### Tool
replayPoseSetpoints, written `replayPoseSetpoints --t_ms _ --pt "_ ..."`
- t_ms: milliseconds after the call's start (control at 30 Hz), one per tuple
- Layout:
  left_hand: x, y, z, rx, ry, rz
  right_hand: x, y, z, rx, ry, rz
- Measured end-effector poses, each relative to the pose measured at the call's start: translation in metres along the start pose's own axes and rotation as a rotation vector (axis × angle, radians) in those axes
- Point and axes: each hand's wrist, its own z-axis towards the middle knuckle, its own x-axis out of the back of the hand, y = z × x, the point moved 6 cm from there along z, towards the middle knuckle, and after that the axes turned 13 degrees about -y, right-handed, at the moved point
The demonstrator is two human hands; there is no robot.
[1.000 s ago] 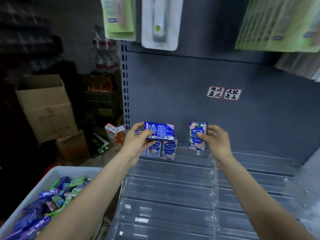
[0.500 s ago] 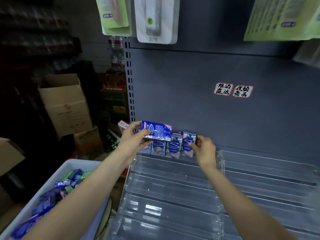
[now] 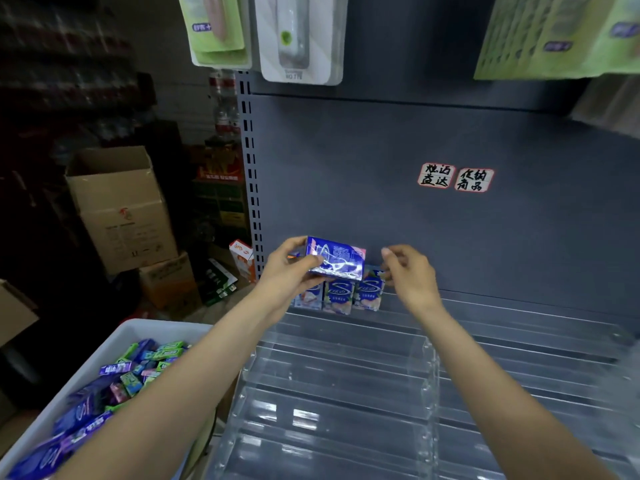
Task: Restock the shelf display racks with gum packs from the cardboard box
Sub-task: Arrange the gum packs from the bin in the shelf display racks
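Left hand [image 3: 291,268] grips a blue gum box [image 3: 335,258] by its left end, thumb on the near face, fingers wrapped behind, holding it sideways in the air just above the back row of the clear rack [image 3: 339,368]. Right hand [image 3: 408,275] is just right of the box, not touching it, fingers loosely curled and holding nothing; fingertips sit near the top of the rightmost shelved pack, contact can't be told. The two hands are apart, box between them. Three gum packs [image 3: 341,297] stand upright side by side at the left end of the rack's back row, against the grey back panel [image 3: 381,161]; the held box partly hides their tops. The rack's nearer tiers hold no packs. White bin [image 3: 114,344] at lower left, beside the rack, is filled with loose blue and green gum packs. Open cardboard box [image 3: 117,206] stands further left on stacked cartons. Two handwritten labels [image 3: 455,178] stick on the panel; carded goods [image 3: 301,36] hang above
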Motion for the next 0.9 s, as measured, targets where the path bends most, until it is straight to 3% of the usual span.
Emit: replayPoseSetpoints --t_ms 133,300,467,567,667,733,800,900 --pt "-0.024 -0.001 0.009 -0.020 -0.105 0.045 -0.007 -0.009 -0.006 -0.082 -0.278 0.325" --pt "-0.039 0.011 0.014 -0.182 -0.228 0.401 0.010 -0.001 -0.012 -0.067 -0.337 0.637" --pt "-0.056 0.019 0.019 -0.282 -0.343 0.534 0.016 0.005 -0.019 -0.259 -0.478 0.883" --pt "-0.057 0.019 0.024 -0.302 -0.339 0.583 0.016 0.004 -0.027 -0.300 -0.614 0.863" --pt "-0.056 0.015 0.032 -0.312 -0.287 0.660 0.010 0.000 -0.029 -0.197 -0.702 0.743" --pt "-0.052 0.013 0.034 -0.305 -0.220 0.838 0.007 0.004 -0.025 -0.143 -0.641 0.750" --pt "-0.042 0.009 0.035 -0.290 -0.171 1.138 0.008 0.013 -0.017 -0.113 -0.473 0.697" --pt "-0.027 -0.003 0.035 -0.195 -0.173 1.509 0.014 0.030 -0.007 -0.105 -0.211 0.401"
